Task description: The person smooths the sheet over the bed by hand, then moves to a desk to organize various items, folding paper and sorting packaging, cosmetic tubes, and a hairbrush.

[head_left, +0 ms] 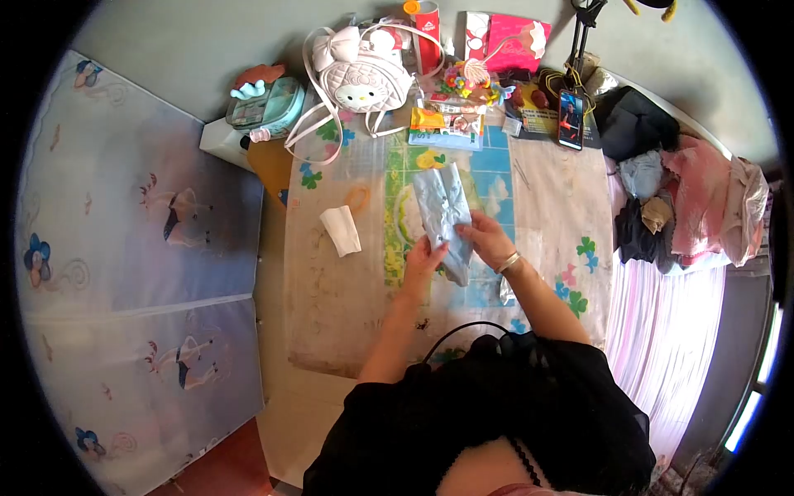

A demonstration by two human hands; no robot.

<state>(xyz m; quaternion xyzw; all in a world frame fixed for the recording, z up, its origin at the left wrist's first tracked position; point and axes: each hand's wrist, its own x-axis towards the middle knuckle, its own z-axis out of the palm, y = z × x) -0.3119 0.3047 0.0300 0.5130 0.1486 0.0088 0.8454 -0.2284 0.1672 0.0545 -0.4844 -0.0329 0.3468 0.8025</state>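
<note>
A flattened light-blue crinkled strip [442, 202], folded lengthwise, is held over the middle of the table; whether it is plastic or cloth I cannot tell. My left hand [424, 260] pinches its lower left edge, thumb on top. On the right edge, my right hand [490, 240] grips it with thumb and fingers closed; a bracelet circles that wrist. To the left lies a folded white tissue-like piece [341, 231], near an orange loop [357, 199]. A small crumpled whitish wrapper [506, 289] rests below my right hand.
Along the table's back stand a pink bow-topped bag [364, 87], a teal case [266, 107], a red can [426, 41] and snack packets [447, 124]. A phone [571, 120] leans near a black lamp stand [583, 41]. Clothes [699, 194] are piled at right.
</note>
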